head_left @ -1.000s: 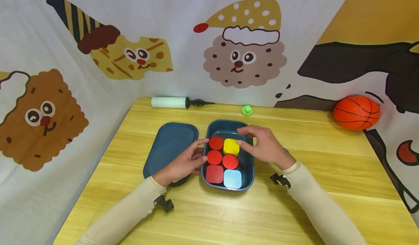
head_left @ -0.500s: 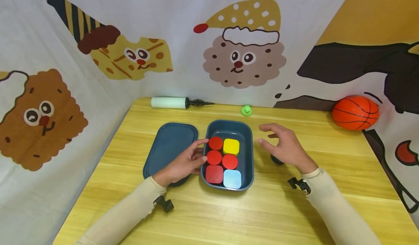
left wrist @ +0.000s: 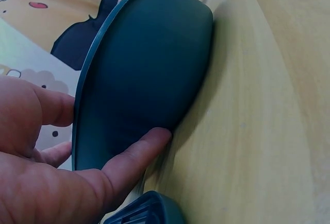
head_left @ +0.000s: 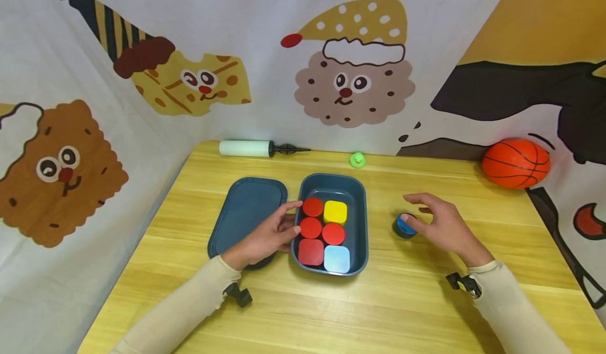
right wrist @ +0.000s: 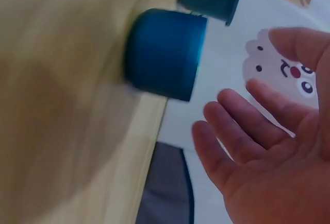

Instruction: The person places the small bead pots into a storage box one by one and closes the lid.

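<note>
My left hand [head_left: 270,235] rests its extended fingers against the left side of a dark blue rectangular box [head_left: 363,228]. In the left wrist view, its fingertips touch the outer wall and rim of that box [left wrist: 144,69]. Inside sit several small containers: three with round red tops [head_left: 310,228], a yellow square one [head_left: 335,212], a red square one [head_left: 311,252] and a pale blue square one [head_left: 336,259]. My right hand [head_left: 442,225] hovers with spread fingers beside a small round blue container [head_left: 404,226]. In the right wrist view, a gap separates this hand from the container [right wrist: 165,54].
A dark blue lid [head_left: 251,206] lies left of the box, partly under my left forearm and hand. Along the back are a white hand pump [head_left: 246,148], a green toy duck [head_left: 357,160] and an orange basketball [head_left: 516,163]. A printed cloth hangs behind the table.
My right hand has moved rightward from above the box, beside the yellow container, to the round blue container, which now shows more fully. My left hand and the box stay put.
</note>
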{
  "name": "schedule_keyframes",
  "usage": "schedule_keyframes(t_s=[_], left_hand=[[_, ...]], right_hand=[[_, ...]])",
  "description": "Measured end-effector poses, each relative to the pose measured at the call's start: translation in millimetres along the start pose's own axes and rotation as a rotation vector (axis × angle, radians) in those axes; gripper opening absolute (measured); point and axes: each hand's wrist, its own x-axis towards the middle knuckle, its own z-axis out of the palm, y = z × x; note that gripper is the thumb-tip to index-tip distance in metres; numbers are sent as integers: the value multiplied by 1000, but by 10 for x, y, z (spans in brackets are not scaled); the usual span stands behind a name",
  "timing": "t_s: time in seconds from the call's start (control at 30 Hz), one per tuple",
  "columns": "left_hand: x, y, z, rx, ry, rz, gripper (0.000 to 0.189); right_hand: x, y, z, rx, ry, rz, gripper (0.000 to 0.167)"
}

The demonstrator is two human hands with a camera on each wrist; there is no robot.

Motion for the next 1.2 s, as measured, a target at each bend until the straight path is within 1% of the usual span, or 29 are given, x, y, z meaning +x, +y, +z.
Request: schedule_keyframes(t_s=[0.17, 0.33, 0.47, 0.53, 0.63, 0.8, 1.03, 1.2], left_hand=[[-3, 0, 0, -1, -3, 5, 68], [0, -3, -3, 0, -3, 8, 69], [0, 1, -4, 9, -3, 6, 68], [-1, 6, -5, 11, -2, 4, 68], [-4, 11, -11, 11, -6, 10, 69], [-7, 14, -18, 13, -7, 11, 69], [1, -5, -23, 6, 6, -2, 69], [9, -17, -22, 11, 4, -3, 69]], right_hand=[[-131, 117, 1, -41, -56, -23, 52], [-233, 168, 8, -41, -104, -49, 54], [-311, 202, 6, -30, -159, -26, 64], [-334, 226, 15, -23, -172, -17, 69], [-335, 258, 43, -13, -150, -25, 70], [-276, 280, 95, -7, -83, -55, 61], [-179, 298, 148, 37, -63, -39, 46], [-156, 303, 145, 51, -49, -43, 47]])
